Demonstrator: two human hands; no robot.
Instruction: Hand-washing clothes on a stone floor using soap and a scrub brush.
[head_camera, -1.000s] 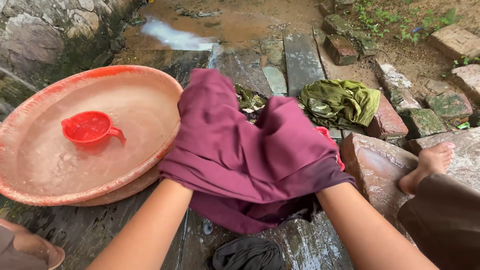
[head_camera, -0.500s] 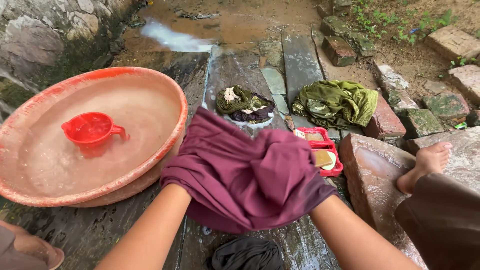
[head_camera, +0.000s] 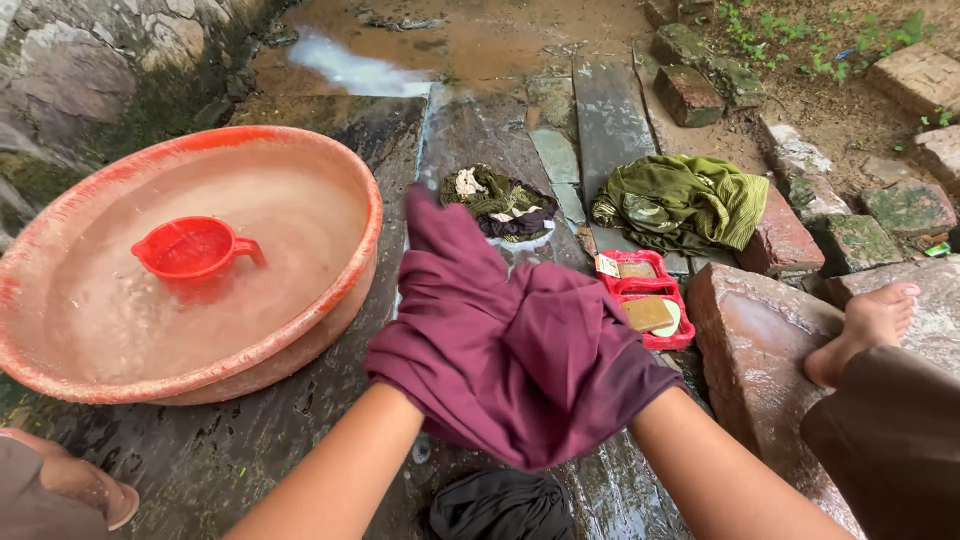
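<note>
Right now both hands are buried inside a maroon cloth (head_camera: 520, 350), held up over the wet stone slab (head_camera: 300, 420). Left hand (head_camera: 440, 300) and right hand (head_camera: 600, 370) are fully covered, so whether their fingers are spread or closed cannot be told. At nine o'clock from the cloth sits a wide orange basin (head_camera: 330, 300) of water with a red mug (head_camera: 195, 250) floating in it. At two o'clock lies a red soap tray (head_camera: 650, 310); a green garment (head_camera: 685, 200) lies beyond it.
</note>
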